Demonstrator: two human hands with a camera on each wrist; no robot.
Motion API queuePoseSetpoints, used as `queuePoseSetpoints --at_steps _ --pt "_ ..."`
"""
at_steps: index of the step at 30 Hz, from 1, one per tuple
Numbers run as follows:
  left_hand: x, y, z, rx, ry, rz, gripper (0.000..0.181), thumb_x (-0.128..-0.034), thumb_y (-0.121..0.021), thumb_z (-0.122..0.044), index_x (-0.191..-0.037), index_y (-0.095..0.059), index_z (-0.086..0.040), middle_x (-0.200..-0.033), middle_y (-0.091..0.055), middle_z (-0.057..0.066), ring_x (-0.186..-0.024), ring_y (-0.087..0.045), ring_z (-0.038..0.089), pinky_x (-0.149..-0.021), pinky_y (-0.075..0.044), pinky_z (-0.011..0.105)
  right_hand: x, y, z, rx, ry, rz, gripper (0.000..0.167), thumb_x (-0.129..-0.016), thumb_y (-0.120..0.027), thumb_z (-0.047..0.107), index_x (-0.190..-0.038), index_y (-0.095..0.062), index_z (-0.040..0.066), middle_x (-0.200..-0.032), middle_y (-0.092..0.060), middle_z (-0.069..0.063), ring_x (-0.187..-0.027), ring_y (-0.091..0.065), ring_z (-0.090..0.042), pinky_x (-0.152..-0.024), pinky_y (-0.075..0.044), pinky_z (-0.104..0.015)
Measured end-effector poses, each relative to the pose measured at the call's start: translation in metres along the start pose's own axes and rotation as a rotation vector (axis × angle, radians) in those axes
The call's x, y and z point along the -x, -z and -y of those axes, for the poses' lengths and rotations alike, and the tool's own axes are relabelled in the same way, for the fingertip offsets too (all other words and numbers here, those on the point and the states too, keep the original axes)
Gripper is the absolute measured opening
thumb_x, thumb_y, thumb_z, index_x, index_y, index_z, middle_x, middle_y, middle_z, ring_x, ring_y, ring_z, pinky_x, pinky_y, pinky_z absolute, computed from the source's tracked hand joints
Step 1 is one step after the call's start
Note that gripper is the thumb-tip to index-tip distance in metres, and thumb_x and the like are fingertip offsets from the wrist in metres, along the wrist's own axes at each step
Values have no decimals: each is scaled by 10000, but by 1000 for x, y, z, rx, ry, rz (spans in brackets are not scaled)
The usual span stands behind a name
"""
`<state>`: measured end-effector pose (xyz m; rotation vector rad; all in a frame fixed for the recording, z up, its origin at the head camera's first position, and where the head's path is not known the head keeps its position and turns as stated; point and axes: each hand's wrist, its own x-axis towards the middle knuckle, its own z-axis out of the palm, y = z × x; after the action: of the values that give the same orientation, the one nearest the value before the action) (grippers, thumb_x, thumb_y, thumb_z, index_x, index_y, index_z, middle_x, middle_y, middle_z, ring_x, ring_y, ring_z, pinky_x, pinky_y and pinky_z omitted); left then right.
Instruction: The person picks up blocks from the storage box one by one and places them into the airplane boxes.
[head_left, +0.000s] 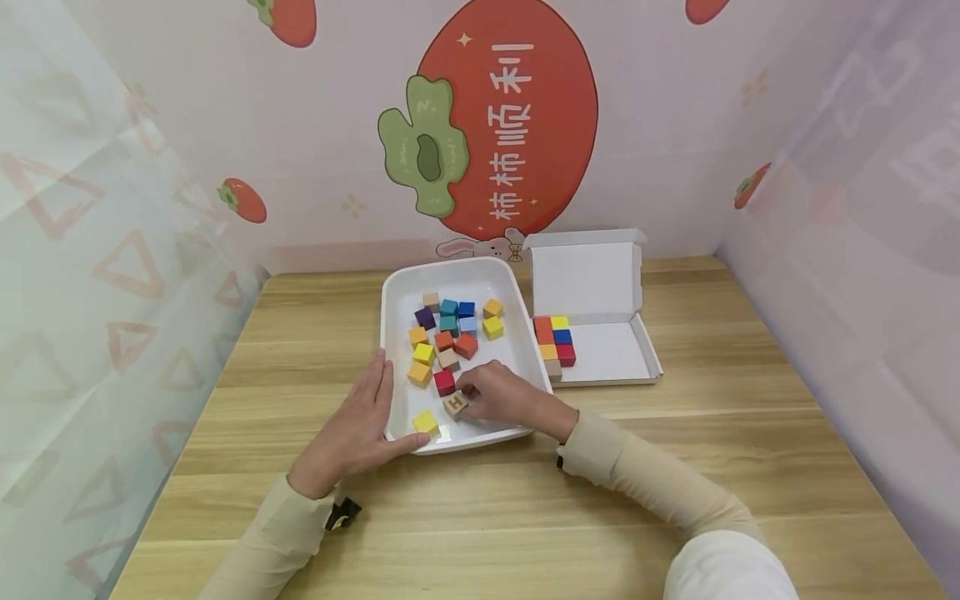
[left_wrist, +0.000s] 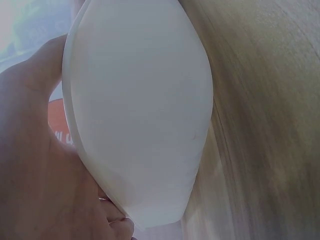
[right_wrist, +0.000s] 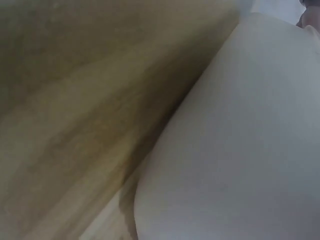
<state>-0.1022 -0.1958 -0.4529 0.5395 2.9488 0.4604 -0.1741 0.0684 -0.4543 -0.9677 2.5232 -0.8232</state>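
A white tray (head_left: 517, 333) holds several small coloured cubes. My right hand (head_left: 498, 396) reaches over its front right rim, and its thumb and fingers pinch a plain wooden block marked H (head_left: 455, 405). Close to that block lie a dark red cube (head_left: 445, 382) and a yellow cube (head_left: 426, 423). My left hand (head_left: 356, 425) steadies the tray's front left corner, fingers straight along the side and thumb on the front rim. In the left wrist view the same hand (left_wrist: 40, 145) lies along the tray's outer wall (left_wrist: 140, 110). The right wrist view shows mostly the tray's outer wall (right_wrist: 240, 150).
Right of the tray is an open white cardboard box (head_left: 607, 354), lid raised at the back. Several cubes, among them a blue cube (head_left: 562, 337), sit in rows along its left side. Both stand on a wooden table (head_left: 465, 525) before a printed wall covering (head_left: 322, 150).
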Motion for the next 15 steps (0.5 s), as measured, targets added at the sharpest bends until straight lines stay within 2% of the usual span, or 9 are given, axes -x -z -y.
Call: queuePoseSetpoints --at_steps 4,9,15 --pt "0 0 0 -2 -2 1 1258 -887 -595 -802 -1665 -113 61 -1782 14 221 -1659 -82 411 -1313 -251 573 -1 -1 -2 -39 14 3 295 -909 -840 120 -1200 -796 97 -1090 -805 -6 -860 -669 -86 -872 -611 -202" --pt "0 1 0 -3 -4 -2 1257 -889 -598 -798 -1664 -114 65 -1781 11 226 -1659 -78 411 -1315 -248 573 -1 1 -4 -75 28 9 273 -905 -850 145 -1173 -805 113 -1072 -811 15 -872 -700 -34 -888 -618 -198" --pt "0 2 -1 5 6 7 1268 -881 -600 -806 -1665 -110 62 -1782 18 220 -1660 -73 408 -1318 -240 574 5 14 -4 -108 18 -7 282 -884 -874 162 -1153 -804 115 -1063 -807 13 -890 -714 -43 -884 -632 -230"
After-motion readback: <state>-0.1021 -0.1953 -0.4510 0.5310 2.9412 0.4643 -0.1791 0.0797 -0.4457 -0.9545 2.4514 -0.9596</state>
